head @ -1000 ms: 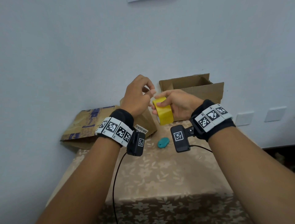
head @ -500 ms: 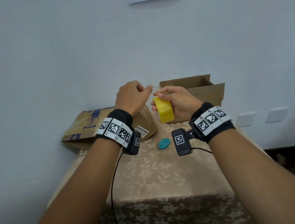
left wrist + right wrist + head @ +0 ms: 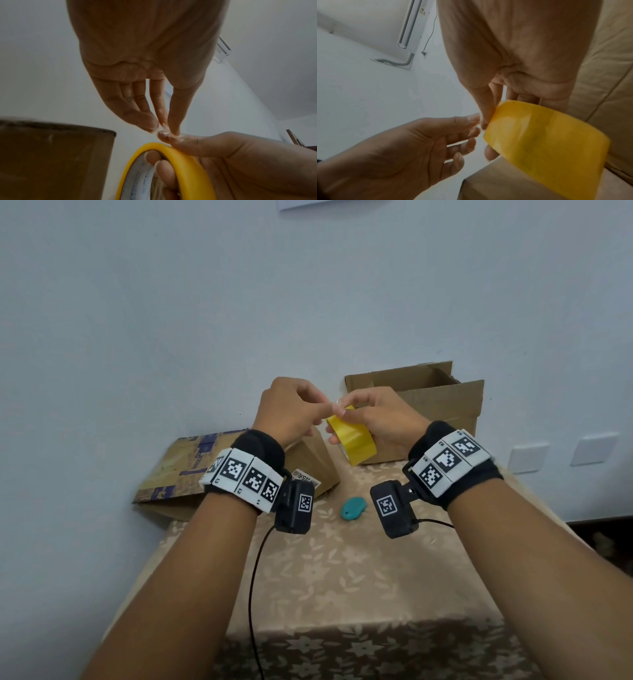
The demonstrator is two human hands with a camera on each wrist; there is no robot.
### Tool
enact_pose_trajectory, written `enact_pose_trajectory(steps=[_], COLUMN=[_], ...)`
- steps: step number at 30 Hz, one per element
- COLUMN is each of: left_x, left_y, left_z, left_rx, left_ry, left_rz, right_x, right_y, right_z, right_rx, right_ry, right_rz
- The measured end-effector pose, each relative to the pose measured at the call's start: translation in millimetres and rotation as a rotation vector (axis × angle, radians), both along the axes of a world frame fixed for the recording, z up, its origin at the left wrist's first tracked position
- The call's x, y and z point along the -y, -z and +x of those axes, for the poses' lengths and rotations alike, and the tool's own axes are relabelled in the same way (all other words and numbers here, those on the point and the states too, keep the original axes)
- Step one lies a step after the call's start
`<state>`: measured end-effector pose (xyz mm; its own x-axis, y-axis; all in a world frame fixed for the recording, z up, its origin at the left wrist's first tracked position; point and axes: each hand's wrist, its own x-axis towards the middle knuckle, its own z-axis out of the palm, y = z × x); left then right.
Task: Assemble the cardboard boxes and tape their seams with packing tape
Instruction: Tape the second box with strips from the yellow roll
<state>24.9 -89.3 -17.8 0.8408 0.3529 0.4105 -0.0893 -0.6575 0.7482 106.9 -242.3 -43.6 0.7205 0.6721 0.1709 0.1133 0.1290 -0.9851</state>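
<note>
A yellow packing tape roll (image 3: 352, 443) hangs in the air above the table's far half. My right hand (image 3: 337, 424) grips it, fingers through the core (image 3: 159, 169) and thumb on the outer face. At the top edge of the roll, my left hand (image 3: 325, 409) pinches thumb and forefinger together against the right thumb tip, on what looks like the tape's loose end (image 3: 339, 405). Behind the hands an open cardboard box (image 3: 445, 405) stands against the wall. A flattened printed box (image 3: 185, 470) lies at the table's back left.
A small teal cutter (image 3: 352, 507) lies on the beige flowered tablecloth (image 3: 342, 577) between my wrists. The table ends at the wall behind and drops off at the front. White wall sockets (image 3: 527, 457) sit to the right.
My left hand drew a little away from the roll, then came back, and now pinches at its top edge. The right hand has kept hold of the roll.
</note>
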Motion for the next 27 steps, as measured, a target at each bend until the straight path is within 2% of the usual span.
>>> enact_pose_trajectory(steps=[8, 13, 18, 22, 27], left_x=[1, 5, 3, 2, -1], left_y=[-1, 0, 1, 4, 7], left_z=[1, 4, 3, 7, 16], left_rx=[-0.005, -0.002, 0.01, 0.045, -0.023], left_ry=[0.041, -0.023, -0.036, -0.039, -0.074], left_rz=[0.09, 0.012, 0.03, 0.116, 0.306], right_x=[-1, -1, -1, -1, -3], right_y=[3, 5, 3, 4, 5], right_z=[1, 1, 1, 3, 9], right_rx=[0.057, 0.145, 0.19, 0.154, 0.116], right_ry=[0.016, -0.003, 0.011, 0.005, 0.012], right_rz=[-0.03, -0.072, -0.123, -0.13, -0.225])
